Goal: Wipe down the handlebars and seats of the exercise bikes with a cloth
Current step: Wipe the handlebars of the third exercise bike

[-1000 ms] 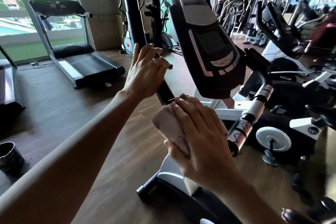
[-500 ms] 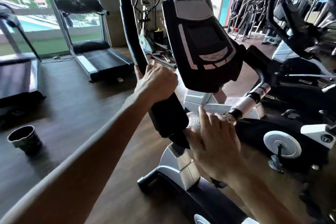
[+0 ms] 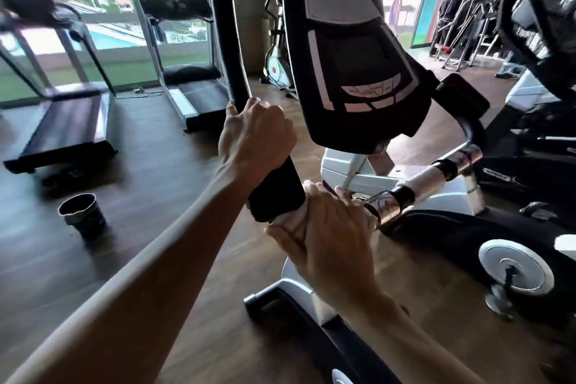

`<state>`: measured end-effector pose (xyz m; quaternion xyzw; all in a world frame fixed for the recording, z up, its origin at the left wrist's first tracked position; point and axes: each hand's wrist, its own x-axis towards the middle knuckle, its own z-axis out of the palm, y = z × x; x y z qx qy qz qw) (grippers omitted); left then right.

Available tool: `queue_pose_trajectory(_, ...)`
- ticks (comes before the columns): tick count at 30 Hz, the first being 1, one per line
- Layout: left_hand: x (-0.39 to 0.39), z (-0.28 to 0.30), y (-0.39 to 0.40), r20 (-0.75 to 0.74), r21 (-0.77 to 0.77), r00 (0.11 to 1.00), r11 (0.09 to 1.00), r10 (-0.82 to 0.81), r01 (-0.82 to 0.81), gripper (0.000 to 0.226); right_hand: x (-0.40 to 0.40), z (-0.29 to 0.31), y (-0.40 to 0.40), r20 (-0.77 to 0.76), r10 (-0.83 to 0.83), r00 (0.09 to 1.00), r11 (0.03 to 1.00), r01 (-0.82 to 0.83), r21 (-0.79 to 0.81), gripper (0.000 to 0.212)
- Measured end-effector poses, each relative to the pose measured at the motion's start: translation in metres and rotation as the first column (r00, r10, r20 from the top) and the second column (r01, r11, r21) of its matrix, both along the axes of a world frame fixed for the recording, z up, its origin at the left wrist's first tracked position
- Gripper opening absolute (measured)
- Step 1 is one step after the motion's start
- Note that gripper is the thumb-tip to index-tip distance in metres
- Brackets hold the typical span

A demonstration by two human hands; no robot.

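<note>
Centrally, a pale cloth (image 3: 291,219) is sitting bunched at the base of the black foam left handlebar (image 3: 229,50) of the exercise bike (image 3: 343,171), just under the grip's lower end. Right hand (image 3: 330,237) is clenching round the cloth, fingers curling over it and pressing it to the bar. Left hand (image 3: 257,137) is grasping the same handlebar at 11 o'clock of the cloth, fingers wrapping the foam. Black console (image 3: 352,62) is tilting at 1 o'clock of the hands. Chrome right handlebar (image 3: 427,181) is running off at 3 o'clock. Dark bucket (image 3: 82,215) is standing on the wood floor (image 3: 156,165) at 9 o'clock, well apart. Two treadmills (image 3: 190,72) are standing by the windows at 10–11 o'clock.
</note>
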<state>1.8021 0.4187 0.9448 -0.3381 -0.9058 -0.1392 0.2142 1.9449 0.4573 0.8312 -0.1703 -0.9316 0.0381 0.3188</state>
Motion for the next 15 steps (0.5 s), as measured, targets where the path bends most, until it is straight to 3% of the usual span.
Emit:
queue_pose_trajectory(4,0.003,0.001,-0.004,0.027,0.029,0.999,0.999,0.02,-0.021,0.037,0.021,-0.013,0.027,0.088,0.155,0.984,0.97,-0.168,0.173,0.076)
queue_pose_trajectory(6,0.005,0.002,-0.005,0.036,0.038,0.999,0.999,0.025,-0.026,0.037,0.032,-0.021,0.037,0.053,0.198,0.979,0.946,-0.205,0.252,0.074)
queue_pose_trajectory(8,0.006,0.003,-0.005,0.033,0.024,0.999,0.999,0.033,-0.033,0.037,0.025,-0.023,0.027,-0.037,0.143,0.989,0.972,-0.133,0.193,0.076)
queue_pose_trajectory(12,0.008,0.005,-0.003,0.047,0.004,0.998,0.999,0.049,-0.05,0.038,-0.01,-0.01,-0.023,-0.165,-0.127,0.978,0.991,0.119,-0.059,0.078)
queue_pose_trajectory(15,0.009,0.004,-0.003,0.05,0.007,0.997,0.998,0.057,-0.057,0.038,-0.011,-0.012,-0.019,-0.17,-0.102,0.98,0.994,0.092,-0.067,0.078)
